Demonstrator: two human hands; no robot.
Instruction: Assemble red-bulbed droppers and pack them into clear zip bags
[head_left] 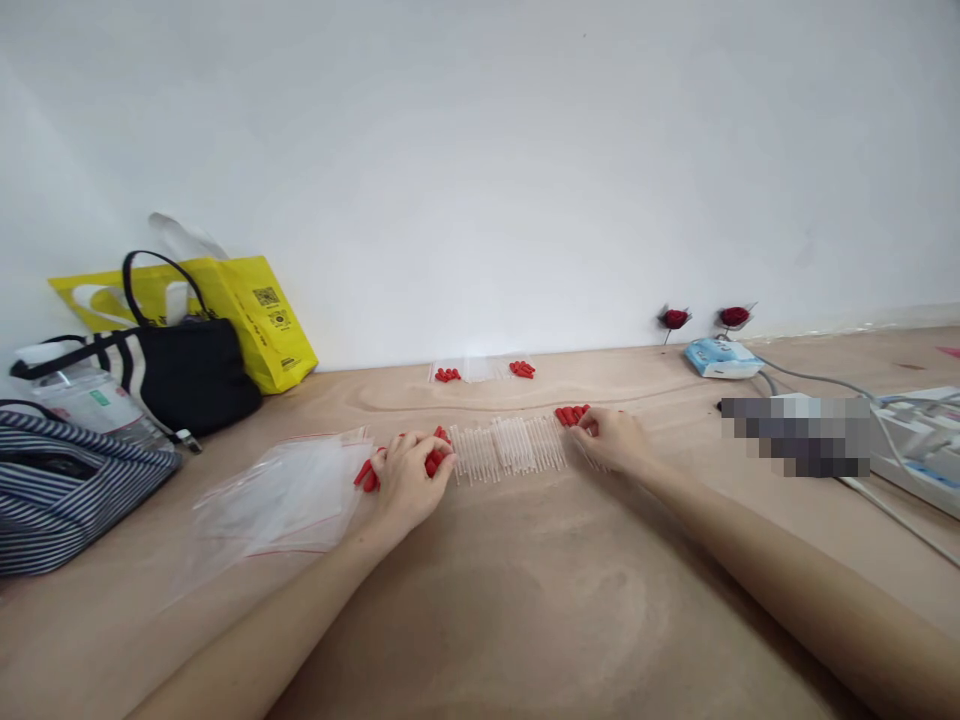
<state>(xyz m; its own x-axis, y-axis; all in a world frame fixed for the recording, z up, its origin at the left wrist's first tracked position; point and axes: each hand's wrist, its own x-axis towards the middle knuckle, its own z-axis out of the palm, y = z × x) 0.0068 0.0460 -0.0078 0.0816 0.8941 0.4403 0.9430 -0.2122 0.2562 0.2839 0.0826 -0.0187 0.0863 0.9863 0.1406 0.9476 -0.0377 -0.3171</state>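
Note:
My left hand (409, 470) lies curled over a group of small, glossy red elongated pieces (366, 476), some of them showing between thumb and fingers. To its right, thin whitish see-through sticks (517, 445) are laid side by side in a row, with a denser heap in the middle. At the row's right end, my right hand (611, 440) has its fingertips bent together, and what is in them is hidden. More red pieces (572, 414) lie just beyond those fingertips. A few sticks show under the right hand.
Clear zip bags (292, 495) lie left of my left hand. Farther back, another clear bag (484, 369) has red pieces at both ends. Yellow (281, 330) and black bags (202, 370) stand left. A blue packet (721, 358), cables and a power strip (930, 450) are right.

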